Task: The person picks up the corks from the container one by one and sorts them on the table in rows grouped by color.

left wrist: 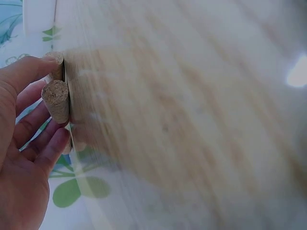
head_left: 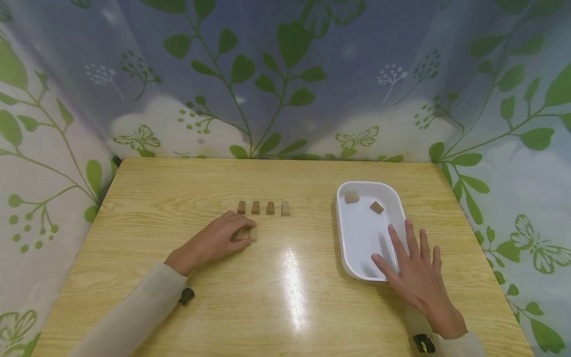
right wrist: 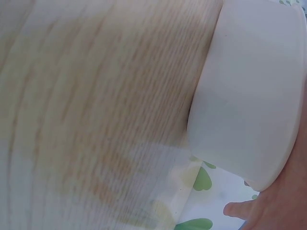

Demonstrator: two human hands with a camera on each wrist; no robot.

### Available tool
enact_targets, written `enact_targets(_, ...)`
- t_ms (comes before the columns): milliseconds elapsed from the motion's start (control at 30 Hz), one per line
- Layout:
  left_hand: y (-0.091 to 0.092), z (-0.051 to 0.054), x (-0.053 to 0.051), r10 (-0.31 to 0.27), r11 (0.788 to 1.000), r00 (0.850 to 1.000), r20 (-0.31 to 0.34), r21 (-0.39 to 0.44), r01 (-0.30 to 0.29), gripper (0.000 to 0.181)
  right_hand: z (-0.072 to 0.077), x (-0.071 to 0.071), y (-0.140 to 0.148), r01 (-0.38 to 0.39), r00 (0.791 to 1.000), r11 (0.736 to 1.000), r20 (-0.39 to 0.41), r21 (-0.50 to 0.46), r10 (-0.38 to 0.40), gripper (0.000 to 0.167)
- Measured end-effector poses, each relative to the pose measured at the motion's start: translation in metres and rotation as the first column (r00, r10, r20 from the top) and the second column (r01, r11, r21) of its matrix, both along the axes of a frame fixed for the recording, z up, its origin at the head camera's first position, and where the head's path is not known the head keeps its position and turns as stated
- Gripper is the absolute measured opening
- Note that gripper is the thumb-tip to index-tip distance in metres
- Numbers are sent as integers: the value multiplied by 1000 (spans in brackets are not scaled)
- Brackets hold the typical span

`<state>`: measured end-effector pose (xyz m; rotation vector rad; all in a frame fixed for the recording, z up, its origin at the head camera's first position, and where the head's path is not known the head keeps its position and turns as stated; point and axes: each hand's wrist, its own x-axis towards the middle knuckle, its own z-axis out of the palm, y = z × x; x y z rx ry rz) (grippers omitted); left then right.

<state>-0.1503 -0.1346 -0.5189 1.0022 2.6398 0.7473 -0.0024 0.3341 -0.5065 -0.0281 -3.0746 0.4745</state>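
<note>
"Cork (head_left: pixel 253 234) first, then left to right. Where, and held how?"

"Left of centre in the head view. Clamped between thumb and index of left hand (head_left: pixel 211 238), reaching in from lower left. Gripped near the two ends, by the look. Partly covered. Laid on its side, probably."

"Alone?"

"No. Neighbour cork (left wrist: pixel 56 103) just beside, under the same fingers. Careful, easy to knock."

"Handling?"

"Likely very light. Firm with a bit of give. Grainy end, so probably not slippery. Hard to break, maybe crumbly at the edges. Tapered, so could roll off in a curve if nudged."

"Best hold?"

"End to end, as now, or across the middle of the barrel. Light pinch enough. No need to squeeze."

"Next, moving right?"

"Row of four corks (head_left: pixel 270 208), mid-frame, on the wooden table (head_left: pixel 312 297), above the held one. Spaced apart, so room for fingertips on either side."

"Further right?"

"White tray (head_left: pixel 363 238), right of centre. Two loose corks (head_left: pixel 376 207) towards its top, not touching. Upper-left one near the wall: tighter for fingers. Other one freer, better pinched from above. Tray probably light and stiff; best steadied by the rim."

"Last bit?"

"Right hand (head_left: pixel 417 275), lower right, at the tray's rim. Fingers straight and spread apart, nothing gripped. Pressing hard or just resting: cannot tell."
</note>
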Motion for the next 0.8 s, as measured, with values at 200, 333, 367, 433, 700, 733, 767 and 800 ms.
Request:
enact_targets(200, -1, 0, 0, 4, 1000, 1000, -2, -3, -4, 43, 0, 0, 0, -4, 1000, 1000, -1, -2, 4, 88)
enact_targets(333, -1, -1, 1, 8, 1000, 1000, -8, 8, -8, 42, 0, 1, 0, -2, 1000, 1000, 1, -3, 2, 88)
enact_targets(367, -1, -2, 0, 10, 1000, 1000, -9, 12, -10, 42, 0, 1, 0, -2, 1000, 1000, 2, -4, 2, 88)
enact_targets(433, 0, -3, 0, 13, 1000, 1000, -8, 16, -13, 43, 0, 1, 0, -1, 1000, 1000, 5, -3, 1, 88)
enact_targets(700, 0, -4, -2, 6, 1000, 1000, -6, 15, -6, 44, 1, 1, -1, -2, 1000, 1000, 4, -8, 2, 87)
enact_targets(733, 0, -3, -2, 4, 1000, 1000, -9, 12, -4, 44, 1, 1, -1, -2, 1000, 1000, 3, -9, 2, 87)
enact_targets(767, 0, -3, -2, 1, 1000, 1000, -9, 10, -1, 44, 2, 1, -1, -1, 1000, 1000, 4, -11, 1, 87)
enact_targets(800, 1, -3, -2, -1, 1000, 1000, -8, 9, 1, 44, 2, 1, -1, -1, 1000, 1000, 5, -13, 1, 86)
